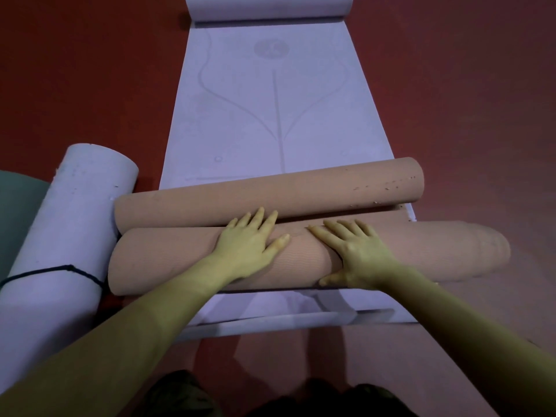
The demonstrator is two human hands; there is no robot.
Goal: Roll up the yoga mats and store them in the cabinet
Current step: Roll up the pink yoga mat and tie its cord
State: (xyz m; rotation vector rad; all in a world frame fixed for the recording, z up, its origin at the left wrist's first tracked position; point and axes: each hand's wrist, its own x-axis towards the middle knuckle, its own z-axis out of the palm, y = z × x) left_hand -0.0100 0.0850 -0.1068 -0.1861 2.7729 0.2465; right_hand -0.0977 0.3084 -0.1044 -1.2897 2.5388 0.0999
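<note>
Rolling the tan mat, both palms on top of the near roll

From the left: a lilac rolled mat (64, 224), tied with a dark cord (57, 270), lies on the red floor (90, 85), its long axis running away from us. Just beside it, the tan mat (168, 260) lies across the flat lilac mat (264, 115), long axis left to right, curled at both ends into a near roll and a thinner far roll (270, 188). Our left hand (249, 245) presses flat, fingers spread; our right hand (355, 251) presses flat too, fingers spread, thumb tucked under the near side. We judge the roll coned, fatter toward the right, so we should press evenly and keep the ends square as we push forward.
</note>
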